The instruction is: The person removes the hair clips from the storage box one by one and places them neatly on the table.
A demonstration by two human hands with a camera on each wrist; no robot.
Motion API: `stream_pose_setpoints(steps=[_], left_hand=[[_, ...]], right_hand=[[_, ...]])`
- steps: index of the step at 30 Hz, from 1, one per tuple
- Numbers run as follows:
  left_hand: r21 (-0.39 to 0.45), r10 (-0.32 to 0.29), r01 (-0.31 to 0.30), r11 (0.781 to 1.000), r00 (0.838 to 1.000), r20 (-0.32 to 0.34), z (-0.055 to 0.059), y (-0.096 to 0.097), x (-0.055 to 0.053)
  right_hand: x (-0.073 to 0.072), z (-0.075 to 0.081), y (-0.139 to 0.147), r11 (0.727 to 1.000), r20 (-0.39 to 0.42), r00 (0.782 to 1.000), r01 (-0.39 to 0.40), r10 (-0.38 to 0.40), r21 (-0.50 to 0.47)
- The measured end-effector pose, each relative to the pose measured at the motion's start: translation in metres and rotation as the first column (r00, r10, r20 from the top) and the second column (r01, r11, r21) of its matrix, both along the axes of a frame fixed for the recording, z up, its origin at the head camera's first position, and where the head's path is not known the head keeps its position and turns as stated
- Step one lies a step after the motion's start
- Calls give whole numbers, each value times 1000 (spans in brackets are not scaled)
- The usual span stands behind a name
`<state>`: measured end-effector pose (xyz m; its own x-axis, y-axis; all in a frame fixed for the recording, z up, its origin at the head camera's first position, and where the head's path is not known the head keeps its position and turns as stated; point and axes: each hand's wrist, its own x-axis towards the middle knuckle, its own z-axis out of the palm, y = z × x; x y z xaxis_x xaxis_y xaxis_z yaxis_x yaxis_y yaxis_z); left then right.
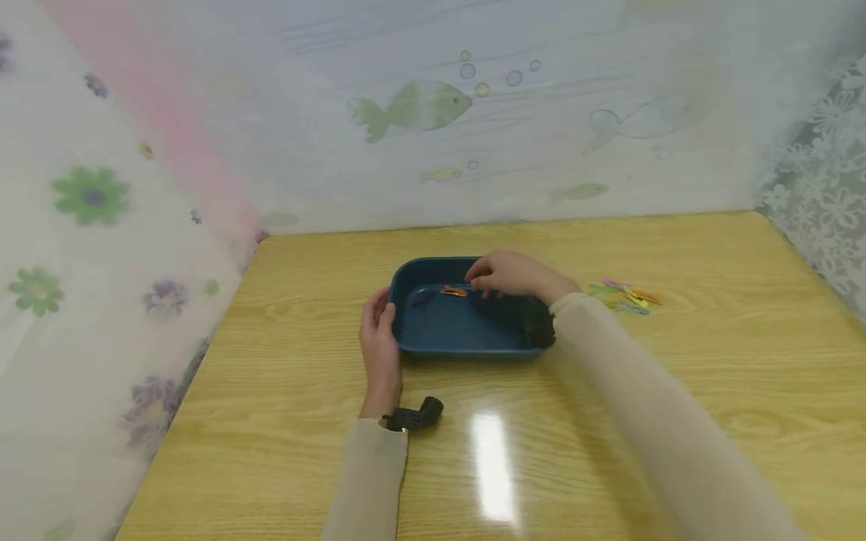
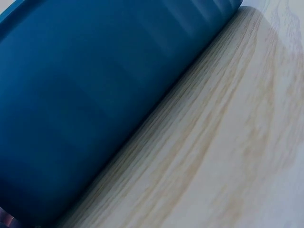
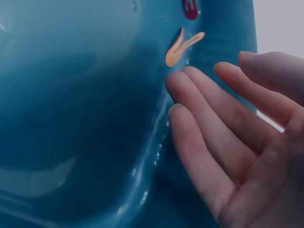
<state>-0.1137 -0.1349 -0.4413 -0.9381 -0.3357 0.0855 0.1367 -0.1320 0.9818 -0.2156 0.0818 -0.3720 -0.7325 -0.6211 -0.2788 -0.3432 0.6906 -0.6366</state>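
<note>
A blue rectangular basin (image 1: 467,352) sits on the wooden table. My left hand (image 1: 380,346) holds its left side, thumb at the rim and fingers along the outer wall; in the left wrist view the basin's outer wall (image 2: 95,95) fills much of the picture. Over the far inside of the basin is my right hand (image 1: 510,274), its fingers loosely bent with nothing between them. Just beyond its fingertips lies an orange snap hair clip (image 3: 176,53), spread apart. A red clip (image 3: 191,9) is partly cut off at the top of the right wrist view.
Several colourful hair clips (image 1: 629,295) lie in a loose pile on the table (image 1: 284,315), right of the basin. A black wrist camera (image 1: 416,415) sticks out from the left wrist. Behind the table hangs a fish-patterned curtain (image 1: 419,105).
</note>
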Motion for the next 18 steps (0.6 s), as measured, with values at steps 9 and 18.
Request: stream_pose_setpoints(steps=[9, 18], left_hand=[[-9, 13, -13, 1000, 1000, -13, -2, 2, -2], [-9, 10, -10, 1000, 1000, -2, -3, 0, -2]], right_hand=[[-5, -11, -11, 999, 116, 993, 17, -13, -29], [-9, -22, -24, 999, 114, 993, 40, -42, 19]])
